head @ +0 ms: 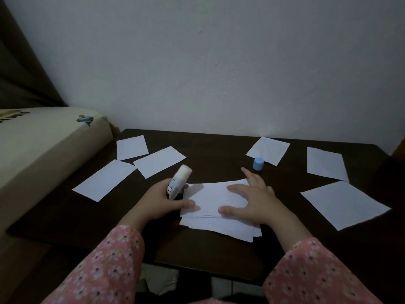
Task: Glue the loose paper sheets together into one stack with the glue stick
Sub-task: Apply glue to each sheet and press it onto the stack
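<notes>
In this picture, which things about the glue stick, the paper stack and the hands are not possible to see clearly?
- Head view: the glue stick label is too small and dim to read; the left hand covers its base.
- How many sheets the stack holds: the edges are too thin to count.
- Glue on the top sheet: not visible, partly under the right hand.
- Whether the blue cap touches the sheet behind it: unclear.

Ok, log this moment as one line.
left hand: holds glue stick | right hand: presses stack | cap: off, on table
</notes>
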